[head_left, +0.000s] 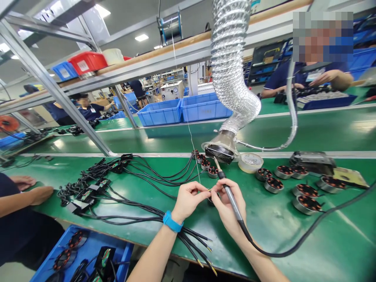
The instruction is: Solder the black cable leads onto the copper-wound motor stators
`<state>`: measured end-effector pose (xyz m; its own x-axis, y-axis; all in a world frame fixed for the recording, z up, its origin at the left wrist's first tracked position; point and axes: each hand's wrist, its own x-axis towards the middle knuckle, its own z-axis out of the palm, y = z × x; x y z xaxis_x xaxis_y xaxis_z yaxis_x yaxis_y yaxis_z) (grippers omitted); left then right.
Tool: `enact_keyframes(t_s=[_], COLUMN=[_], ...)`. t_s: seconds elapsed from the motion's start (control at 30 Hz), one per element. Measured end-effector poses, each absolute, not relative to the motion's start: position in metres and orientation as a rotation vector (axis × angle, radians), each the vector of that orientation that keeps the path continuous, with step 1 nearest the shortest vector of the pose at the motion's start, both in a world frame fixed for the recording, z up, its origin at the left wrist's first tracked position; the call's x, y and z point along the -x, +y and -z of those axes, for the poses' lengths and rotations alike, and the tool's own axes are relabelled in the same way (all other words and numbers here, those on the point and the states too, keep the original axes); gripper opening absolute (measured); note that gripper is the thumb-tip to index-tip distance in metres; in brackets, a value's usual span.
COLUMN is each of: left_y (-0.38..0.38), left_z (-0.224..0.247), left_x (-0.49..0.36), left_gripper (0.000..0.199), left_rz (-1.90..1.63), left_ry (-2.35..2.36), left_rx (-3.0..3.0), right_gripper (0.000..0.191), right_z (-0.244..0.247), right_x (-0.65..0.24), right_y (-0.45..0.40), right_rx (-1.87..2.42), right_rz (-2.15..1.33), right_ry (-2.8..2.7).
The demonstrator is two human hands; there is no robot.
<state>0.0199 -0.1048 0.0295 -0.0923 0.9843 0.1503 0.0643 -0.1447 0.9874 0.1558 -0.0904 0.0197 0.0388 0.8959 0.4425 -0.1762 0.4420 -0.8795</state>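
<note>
My left hand (190,199), with a blue wristband (172,221), pinches a thin wire, a bit of yellow showing at its fingertips. Against it, thumb and forefinger closed, is my right hand (230,199), which also carries a soldering iron (233,201) with its tip up and away from me. A thin pale strand (192,139) hangs from a spool (170,26) to behind my left fingers. Below the fingertips a motor stator (210,201) is mostly covered. More stators (213,171) with black cables lie just beyond. Several cable ends (205,250) fan out under my left wrist.
A fume duct (232,66) comes down ahead, its hood (221,147) low over the green bench (273,219). Right are a tape roll (250,161) and loose stators (307,204). Bundled cables (94,176) lie left, near another person's hand (41,194). A blue bin (125,256) sits below.
</note>
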Motion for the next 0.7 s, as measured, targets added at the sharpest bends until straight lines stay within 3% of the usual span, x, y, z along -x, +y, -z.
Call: enact_keyframes(t_s=[0.4,0.7], left_y=[-0.107,-0.110], left_z=[-0.026,-0.025], left_x=[-0.026,-0.023], left_gripper=[0.021,0.025], left_rz=[-1.459,-1.331], left_ry=[1.116,1.145], left_rx=[-1.157,-1.363], right_gripper=[0.025,0.031], right_z=[-0.007,-0.016], right_x=[-0.142,-0.164], right_y=[-0.105,-0.093], right_rx=[0.752,0.824], right_rz=[-1.001,-0.962], right_ry=[-1.229,-1.369])
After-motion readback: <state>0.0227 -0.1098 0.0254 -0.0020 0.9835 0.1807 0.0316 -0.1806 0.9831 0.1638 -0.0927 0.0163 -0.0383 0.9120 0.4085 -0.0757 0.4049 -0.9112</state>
